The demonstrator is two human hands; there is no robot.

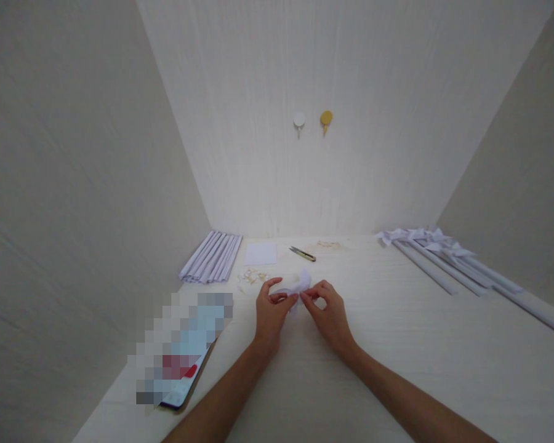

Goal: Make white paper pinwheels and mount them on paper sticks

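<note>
A small white piece of folded paper (303,282) is pinched between my two hands over the middle of the white table. My left hand (272,311) is closed on its left side, thumb against fingers. On the other side, my right hand (325,311) pinches the paper's edge with thumb and fingertips. The fingers hide part of the paper, so its full shape is unclear. Just beyond my left hand lie several small pale yellowish bits (253,275). Further back is a pair of thread snips (303,253), beside a flat white paper square (261,253).
Rolled white paper tubes (212,257) lie side by side at the back left. On the right are longer paper tubes (443,264) with ruffled paper ends. A phone (184,387), partly pixelated, lies at the left. Two hooks (326,119) hang on the back wall.
</note>
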